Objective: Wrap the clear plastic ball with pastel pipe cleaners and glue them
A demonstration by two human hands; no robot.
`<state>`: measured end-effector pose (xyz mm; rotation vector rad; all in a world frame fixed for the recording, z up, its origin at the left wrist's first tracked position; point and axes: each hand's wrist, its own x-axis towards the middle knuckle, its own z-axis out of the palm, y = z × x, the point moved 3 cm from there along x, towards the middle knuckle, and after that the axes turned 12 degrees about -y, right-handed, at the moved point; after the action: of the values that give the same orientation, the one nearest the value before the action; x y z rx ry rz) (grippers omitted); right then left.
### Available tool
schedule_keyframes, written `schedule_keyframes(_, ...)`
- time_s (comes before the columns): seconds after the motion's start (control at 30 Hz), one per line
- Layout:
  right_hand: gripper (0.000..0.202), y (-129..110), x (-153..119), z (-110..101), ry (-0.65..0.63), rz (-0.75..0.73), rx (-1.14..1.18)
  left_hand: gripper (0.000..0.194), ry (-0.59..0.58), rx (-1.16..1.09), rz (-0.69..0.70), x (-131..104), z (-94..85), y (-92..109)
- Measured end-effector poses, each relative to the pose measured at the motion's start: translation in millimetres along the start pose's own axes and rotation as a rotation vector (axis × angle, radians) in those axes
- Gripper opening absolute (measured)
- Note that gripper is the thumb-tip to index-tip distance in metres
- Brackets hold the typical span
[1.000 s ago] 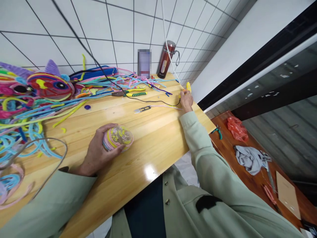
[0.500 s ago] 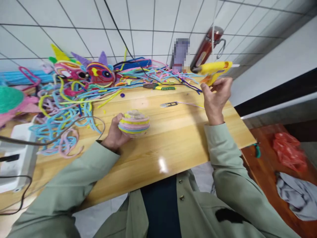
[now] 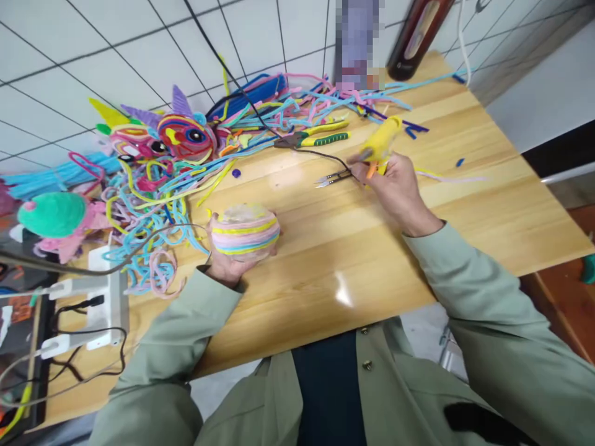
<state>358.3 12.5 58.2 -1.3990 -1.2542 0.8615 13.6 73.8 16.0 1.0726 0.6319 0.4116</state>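
My left hand [image 3: 227, 266] is wrapped round a ball [image 3: 245, 234] banded with pink, yellow and blue fuzzy strips; its pale, see-through top is bare. In my right hand [image 3: 400, 186] is a yellow glue gun [image 3: 381, 142] with an orange trigger, somewhat blurred, its nose turned left and down. Just under it on the table lie small thread snips [image 3: 333, 179], partly behind my fingers. Pliers [image 3: 311, 140] with green and yellow handles rest farther back. A thin pink and yellow strip [image 3: 450, 178] lies right of my right hand.
Tangled pipe cleaners [image 3: 149, 204] cover the table's left and back. Two colourful horned heads [image 3: 186, 136] sit among them, with a green and pink figure [image 3: 56, 217] nearby. A white power strip [image 3: 109, 303] with cables stands left. A dark red flask [image 3: 416, 40] is at the back wall.
My right hand has brought the glue gun down and left, close to the snips. The view has shifted. My left hand still holds the banded ball.
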Motion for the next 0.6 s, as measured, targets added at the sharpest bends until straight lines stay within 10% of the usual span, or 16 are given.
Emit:
schedule_keyframes(0.17, 0.021, -0.2, -2.8, 4.6, -0.037, 0.046, -0.071, 0.104, 0.167, 0.251, 0.185, -3.5, 7.3, 2.5)
schedule_keyframes(0.4, 0.012, -11.1, -19.2, 17.7, -0.400, 0.176, 0.055, 0.084, 0.140, 1.083, 0.882, -19.2, 28.1, 6.7)
schedule_keyframes(0.6, 0.023, -14.5, -33.7, 26.1, -0.596, 0.230, 0.247, 0.097, 0.054, 1.398, 0.933, -32.0, 30.5, -6.4)
